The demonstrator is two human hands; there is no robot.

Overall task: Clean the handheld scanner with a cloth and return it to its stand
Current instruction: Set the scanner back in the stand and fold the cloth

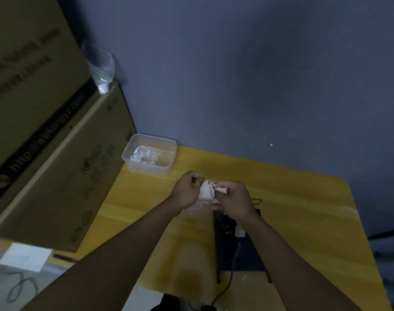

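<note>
A crumpled pale pink cloth [206, 191] hangs bunched between both hands, above the yellow table [292, 198]. My left hand [187, 187] grips its left side and my right hand [233, 199] pinches a twisted end on its right. Under my right forearm lies a dark flat device [227, 241] with a white plug and a grey cable; I cannot tell whether it is the scanner or its stand. No scanner is clearly visible.
A clear plastic container [150, 157] with white crumpled material sits at the table's far left corner. Large cardboard boxes [57, 153] stand to the left. A clear plastic bag [101, 68] rests on top of them. A grey wall is behind.
</note>
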